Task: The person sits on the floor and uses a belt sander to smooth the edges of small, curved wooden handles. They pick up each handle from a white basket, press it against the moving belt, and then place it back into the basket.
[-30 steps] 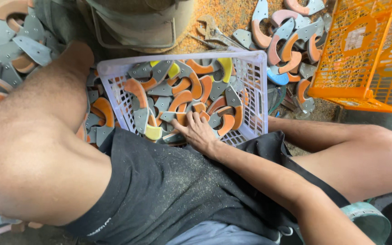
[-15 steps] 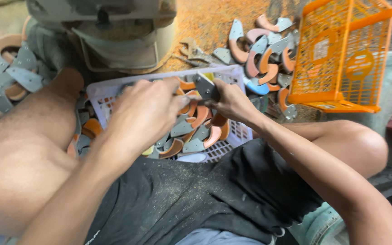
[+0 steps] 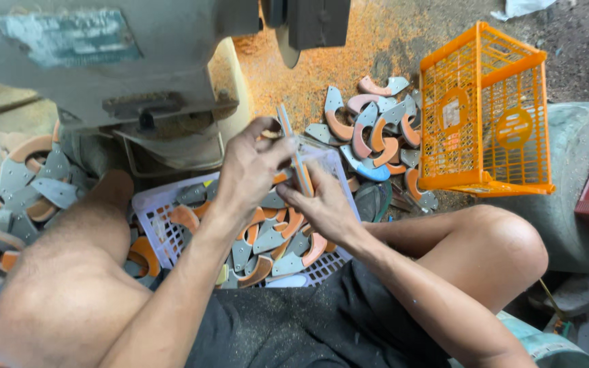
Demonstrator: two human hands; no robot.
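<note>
Both hands hold one thin curved piece [image 3: 294, 153], grey metal with an orange lining, edge-on above a white lattice basket [image 3: 155, 228]. My left hand [image 3: 250, 167] pinches its upper part with thumb and fingers. My right hand [image 3: 322, 204] grips its lower end from the right. The basket sits between my bare knees and is full of several similar grey and orange crescent pieces [image 3: 274, 238].
A grey machine body [image 3: 103, 61] stands directly ahead. An orange lattice crate [image 3: 485, 116] lies on its side at the right. Loose crescent pieces lie in a pile [image 3: 376, 129] beside it and in another pile [image 3: 15, 177] at the left. Orange dust covers the floor.
My right hand left the basket with a piece and my left hand joined it. Both hands have lifted the piece higher, toward the machine. The view has tilted upward.
</note>
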